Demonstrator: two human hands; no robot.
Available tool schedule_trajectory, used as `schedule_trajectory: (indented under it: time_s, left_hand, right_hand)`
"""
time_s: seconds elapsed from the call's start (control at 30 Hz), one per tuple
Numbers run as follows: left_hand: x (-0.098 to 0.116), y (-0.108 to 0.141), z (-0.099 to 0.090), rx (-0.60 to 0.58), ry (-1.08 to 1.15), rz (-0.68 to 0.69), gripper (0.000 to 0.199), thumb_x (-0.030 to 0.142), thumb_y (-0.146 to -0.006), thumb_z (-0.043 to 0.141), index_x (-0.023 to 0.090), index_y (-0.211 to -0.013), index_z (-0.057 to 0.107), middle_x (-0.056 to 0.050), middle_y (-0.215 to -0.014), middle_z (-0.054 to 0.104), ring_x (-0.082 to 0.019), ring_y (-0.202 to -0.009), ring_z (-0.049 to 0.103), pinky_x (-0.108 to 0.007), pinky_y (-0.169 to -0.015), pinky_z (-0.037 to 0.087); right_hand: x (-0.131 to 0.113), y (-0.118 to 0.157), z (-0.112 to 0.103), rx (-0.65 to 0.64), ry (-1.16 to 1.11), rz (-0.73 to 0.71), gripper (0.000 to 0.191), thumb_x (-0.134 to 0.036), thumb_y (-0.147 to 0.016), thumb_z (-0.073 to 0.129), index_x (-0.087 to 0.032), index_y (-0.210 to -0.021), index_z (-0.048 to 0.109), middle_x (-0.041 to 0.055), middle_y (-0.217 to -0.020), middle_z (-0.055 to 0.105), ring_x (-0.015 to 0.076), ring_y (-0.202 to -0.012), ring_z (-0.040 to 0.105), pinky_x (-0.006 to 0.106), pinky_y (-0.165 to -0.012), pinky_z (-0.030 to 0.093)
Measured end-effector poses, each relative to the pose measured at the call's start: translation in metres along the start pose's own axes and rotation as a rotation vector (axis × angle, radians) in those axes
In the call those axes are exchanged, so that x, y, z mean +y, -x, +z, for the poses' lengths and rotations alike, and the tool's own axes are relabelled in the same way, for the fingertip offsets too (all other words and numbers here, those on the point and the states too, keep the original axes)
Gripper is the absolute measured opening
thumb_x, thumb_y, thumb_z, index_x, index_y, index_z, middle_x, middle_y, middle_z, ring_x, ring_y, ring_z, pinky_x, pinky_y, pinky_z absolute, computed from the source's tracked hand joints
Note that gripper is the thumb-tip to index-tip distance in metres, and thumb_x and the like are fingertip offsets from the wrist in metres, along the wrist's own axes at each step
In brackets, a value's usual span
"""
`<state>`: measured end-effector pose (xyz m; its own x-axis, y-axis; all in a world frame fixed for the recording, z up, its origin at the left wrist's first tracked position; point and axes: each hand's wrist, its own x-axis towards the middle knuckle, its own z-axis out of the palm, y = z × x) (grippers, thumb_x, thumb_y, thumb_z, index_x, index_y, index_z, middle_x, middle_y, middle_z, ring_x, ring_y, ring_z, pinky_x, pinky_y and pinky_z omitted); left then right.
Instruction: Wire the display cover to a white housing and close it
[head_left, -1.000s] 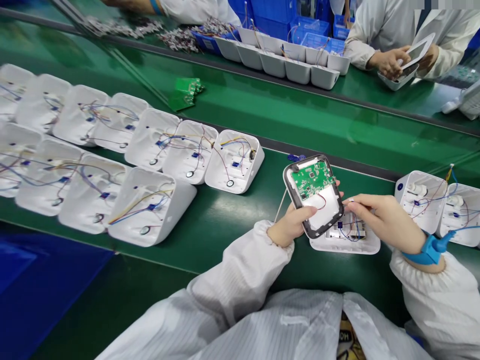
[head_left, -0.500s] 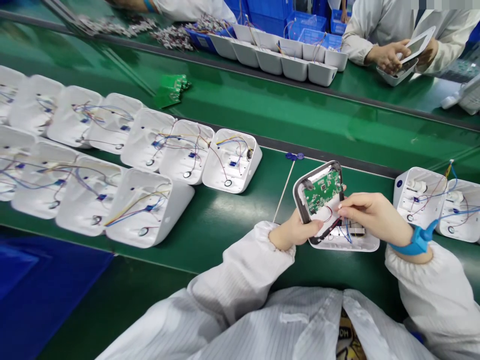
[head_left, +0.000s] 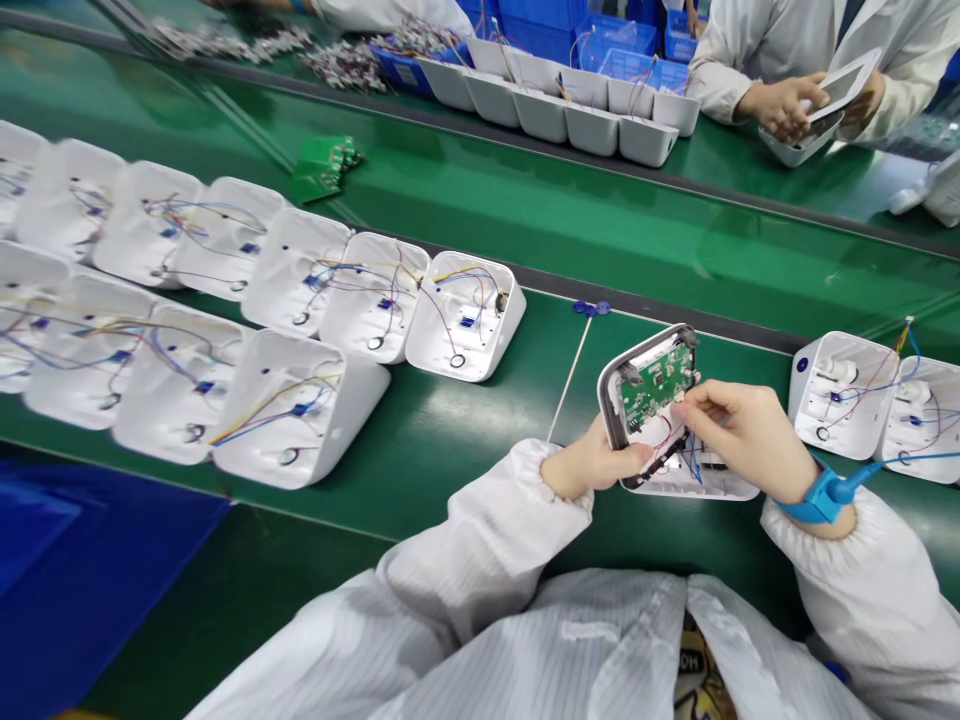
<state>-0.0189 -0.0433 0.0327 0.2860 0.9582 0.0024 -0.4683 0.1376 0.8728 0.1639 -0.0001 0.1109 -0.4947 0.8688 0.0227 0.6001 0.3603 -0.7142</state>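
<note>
A rounded, grey-rimmed white panel (head_left: pixel 654 433) bearing a green circuit board (head_left: pixel 657 384) tilts, clamped in the left hand (head_left: pixel 589 462), above an open white plastic housing (head_left: pixel 720 488) on the green tabletop (head_left: pixel 457 440). The right hand (head_left: pixel 754 438) pinches thumb and forefinger together at the board's lower edge, anything between them too small to tell.

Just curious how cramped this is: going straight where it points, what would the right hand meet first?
Likely the green circuit board in the panel held by the left hand; the right hand seems close, though depth and contact are unclear.
</note>
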Motion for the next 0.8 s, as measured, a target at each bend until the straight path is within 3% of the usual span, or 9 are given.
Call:
schedule_trajectory:
  time_s: [0.2,0.47,0.8]
  left_hand:
    - [-0.005,-0.001,0.000,-0.004,0.020,-0.018,0.056,0.034,-0.064,0.080,0.018,-0.116,0.066,-0.009,-0.118,0.069,-0.035,-0.125,0.053,-0.049,-0.114,0.033]
    - [-0.009,0.000,-0.002,0.014,-0.036,-0.034,0.048,0.034,-0.068,0.078,0.018,-0.112,0.066,-0.009,-0.107,0.070,-0.034,-0.119,0.055,-0.049,-0.109,0.039]
    - [-0.009,-0.001,-0.002,0.012,0.005,-0.046,0.051,0.040,-0.070,0.077,0.019,-0.115,0.066,-0.007,-0.116,0.069,-0.032,-0.117,0.058,-0.047,-0.107,0.042]
  right_hand:
    - [0.004,-0.002,0.000,-0.039,-0.014,-0.022,0.025,-0.030,-0.093,0.054,-0.019,-0.073,0.065,-0.0037,-0.057,0.061,0.0100,-0.047,0.050,0.025,-0.056,0.045]
    - [0.003,-0.001,0.007,0.065,0.045,-0.019,0.017,-0.029,-0.090,0.060,-0.019,-0.078,0.066,-0.0004,-0.070,0.070,0.0134,-0.059,0.061,0.026,-0.061,0.046]
    - [0.005,0.002,0.015,0.162,0.218,-0.117,0.018,-0.029,-0.092,0.057,-0.020,-0.080,0.066,0.0007,-0.076,0.070,0.0167,-0.071,0.066,0.028,-0.066,0.046]
